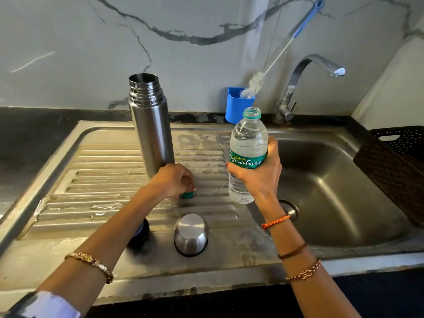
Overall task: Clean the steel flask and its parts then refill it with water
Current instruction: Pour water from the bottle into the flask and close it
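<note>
So this looks like the refill stage. The steel flask [151, 125] stands upright and uncapped on the ribbed drainboard [103, 171] of the sink, mouth open at the top, looking clean as far as I can tell. Its steel cup lid [191, 234] sits upside down nearer the front edge, and a dark stopper [140, 232] lies just beside it, half hidden under the left forearm.

The right hand [259, 173] is wrapped around a plastic water bottle [248, 154], held upright over the edge where drainboard meets sink basin [332, 191]. The bottle is open and nearly full. The left hand [173, 181] is down on the drainboard right at the base of the flask, fingertips pinching the little green bottle cap [187, 195], which is touching or almost touching the surface.

Next move, I'd guess: let go of the cap, steady the flask with the left hand, bring the bottle over and tip it into the mouth. The flask neck is fairly narrow and the drainboard is wet and ridged, so a slow pour and a firm hold on the flask would matter.

Bottle brush [252, 84] is parked in a blue holder [236, 106] by the tap [298, 88].
</note>
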